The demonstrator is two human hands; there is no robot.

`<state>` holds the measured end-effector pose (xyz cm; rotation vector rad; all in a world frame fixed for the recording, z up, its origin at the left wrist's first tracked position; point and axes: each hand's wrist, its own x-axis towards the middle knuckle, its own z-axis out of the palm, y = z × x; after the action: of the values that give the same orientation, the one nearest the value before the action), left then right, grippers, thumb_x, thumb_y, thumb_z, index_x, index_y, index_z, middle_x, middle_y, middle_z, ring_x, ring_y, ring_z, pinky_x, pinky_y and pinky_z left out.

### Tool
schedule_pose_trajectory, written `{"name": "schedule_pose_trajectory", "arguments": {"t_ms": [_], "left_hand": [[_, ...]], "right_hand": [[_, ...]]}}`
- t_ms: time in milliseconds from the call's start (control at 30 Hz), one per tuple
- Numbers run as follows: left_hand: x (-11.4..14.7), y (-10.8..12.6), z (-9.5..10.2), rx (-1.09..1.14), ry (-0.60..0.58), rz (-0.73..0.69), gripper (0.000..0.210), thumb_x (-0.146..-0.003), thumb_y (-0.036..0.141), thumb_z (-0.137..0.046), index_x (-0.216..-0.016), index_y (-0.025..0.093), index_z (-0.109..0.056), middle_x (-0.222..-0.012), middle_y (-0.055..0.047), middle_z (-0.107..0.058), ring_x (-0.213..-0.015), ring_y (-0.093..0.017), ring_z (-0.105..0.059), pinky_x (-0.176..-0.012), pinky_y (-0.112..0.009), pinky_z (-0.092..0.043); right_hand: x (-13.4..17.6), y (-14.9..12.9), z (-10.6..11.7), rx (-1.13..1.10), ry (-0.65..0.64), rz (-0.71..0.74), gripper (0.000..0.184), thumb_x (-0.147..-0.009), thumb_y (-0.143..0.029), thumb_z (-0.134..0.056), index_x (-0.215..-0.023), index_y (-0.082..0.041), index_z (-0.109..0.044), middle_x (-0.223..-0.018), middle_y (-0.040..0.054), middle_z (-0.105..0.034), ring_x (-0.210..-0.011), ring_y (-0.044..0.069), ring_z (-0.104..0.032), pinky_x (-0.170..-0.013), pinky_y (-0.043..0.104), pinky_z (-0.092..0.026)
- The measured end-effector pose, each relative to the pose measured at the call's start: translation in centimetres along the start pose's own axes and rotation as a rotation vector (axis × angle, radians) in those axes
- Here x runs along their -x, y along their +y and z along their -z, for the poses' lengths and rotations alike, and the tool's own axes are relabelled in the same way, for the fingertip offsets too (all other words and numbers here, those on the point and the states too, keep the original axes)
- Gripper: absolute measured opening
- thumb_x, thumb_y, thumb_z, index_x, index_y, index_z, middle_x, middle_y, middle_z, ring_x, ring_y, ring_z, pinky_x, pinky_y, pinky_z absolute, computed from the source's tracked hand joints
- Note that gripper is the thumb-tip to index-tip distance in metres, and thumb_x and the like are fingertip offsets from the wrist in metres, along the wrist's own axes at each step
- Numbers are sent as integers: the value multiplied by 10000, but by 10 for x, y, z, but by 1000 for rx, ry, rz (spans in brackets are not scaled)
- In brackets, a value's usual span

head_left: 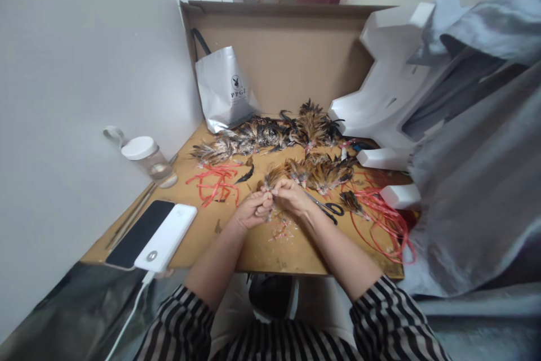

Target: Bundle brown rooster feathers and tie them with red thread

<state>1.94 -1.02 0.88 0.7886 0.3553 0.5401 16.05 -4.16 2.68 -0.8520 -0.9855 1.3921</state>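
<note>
Left hand (255,210): fingers curled, with the fingertips pinched at the pale base of a feather bunch; its grip is closed there.
Right hand (291,195): thumb and finger pinched at the same base; this grip is closed too. Exactly which strand is pinched cannot be told.
Bunch (276,174): held at its base just above the table (262,254), tips pointed away from the body. It could be splayed or shed if the pinch were loosened; shafts could be bent if it were squeezed too hard.
Feather row (323,172): lies just beyond the right hand; it could be brushed and muddled with the held bunch, being so near.
Scissors (322,203): lie beside the right wrist; skin could be nicked or the tool shoved if the wrist were swung outward.
Red strips (391,214): heaped loosely at right; knots could be formed if one were tugged out.
Scraps (282,228): scattered below the fingers; they could be picked up among the feathers.
Power bank (167,237): set at the front edge, beside the phone (139,231); it could be dragged off by its hanging cable (131,310).
</note>
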Motion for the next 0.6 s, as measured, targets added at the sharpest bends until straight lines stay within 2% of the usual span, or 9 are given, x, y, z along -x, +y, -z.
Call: {"name": "schedule_pose_trajectory", "arguments": {"t_ms": [133,267,400,500,600], "left_hand": [[-1,-1,0,36,-33,64,175,-684,232,-627,-705,129,-488,-499,66,-334,-338,15,-218,-317,-95,-126],[-3,1,0,-88,-4,25,212,-682,289,-644,-706,111,-532,-498,55,-379,-351,11,-273,-328,-102,-166],[-3,5,3,-374,151,-31,269,-666,350,-656,-725,96,-590,-544,10,-506,-402,-19,-414,-375,-126,-288],[-4,7,7,-575,276,-27,294,-632,372,-673,-713,95,-619,-537,-6,-543,-410,-45,-453,-389,-150,-315],[-6,6,9,-611,320,-105,300,-646,397,-650,-704,103,-635,-514,-3,-542,-407,-51,-442,-402,-165,-318]], "right_hand": [[1,1,1,89,79,28,216,-532,-296,-715,-573,-156,-556,-586,4,-625,-583,118,-554,-674,276,-426],[2,2,6,241,176,106,190,-559,-286,-689,-578,-150,-557,-552,-9,-590,-530,99,-511,-592,240,-401],[1,3,17,346,284,166,167,-578,-277,-660,-585,-148,-553,-564,-10,-581,-525,93,-492,-576,228,-387],[0,4,27,390,335,137,177,-575,-288,-648,-577,-152,-536,-562,-8,-577,-514,93,-481,-553,223,-377],[-2,6,33,440,384,85,174,-560,-286,-634,-555,-153,-521,-528,-23,-541,-483,80,-438,-516,211,-351]]}}
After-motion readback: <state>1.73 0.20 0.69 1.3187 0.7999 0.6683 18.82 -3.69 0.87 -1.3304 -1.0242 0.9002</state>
